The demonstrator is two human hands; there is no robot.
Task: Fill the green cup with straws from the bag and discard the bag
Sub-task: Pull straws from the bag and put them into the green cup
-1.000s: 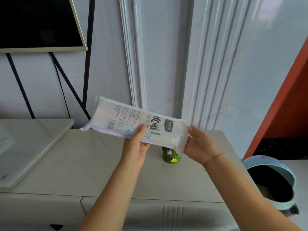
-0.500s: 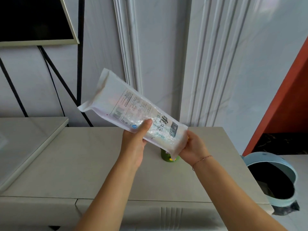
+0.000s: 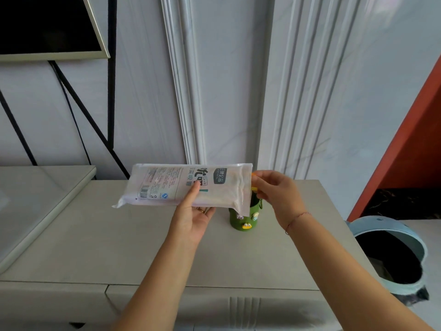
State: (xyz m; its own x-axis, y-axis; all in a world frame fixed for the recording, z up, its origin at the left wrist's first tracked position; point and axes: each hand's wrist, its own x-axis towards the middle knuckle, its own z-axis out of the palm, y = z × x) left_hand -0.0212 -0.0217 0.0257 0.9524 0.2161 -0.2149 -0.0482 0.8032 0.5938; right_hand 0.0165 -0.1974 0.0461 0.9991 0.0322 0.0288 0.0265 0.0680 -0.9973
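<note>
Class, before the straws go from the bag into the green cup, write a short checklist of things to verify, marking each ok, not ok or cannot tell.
1. Left hand supports the bag: ok.
2. Right hand at the bag's open end, grip on coloured straw ends: ok.
3. Green cup upright on the counter: ok.
4. Bag's opening above the cup: ok.
5. Cup empty inside: cannot tell.
6. Bin open for the bag: ok.
</note>
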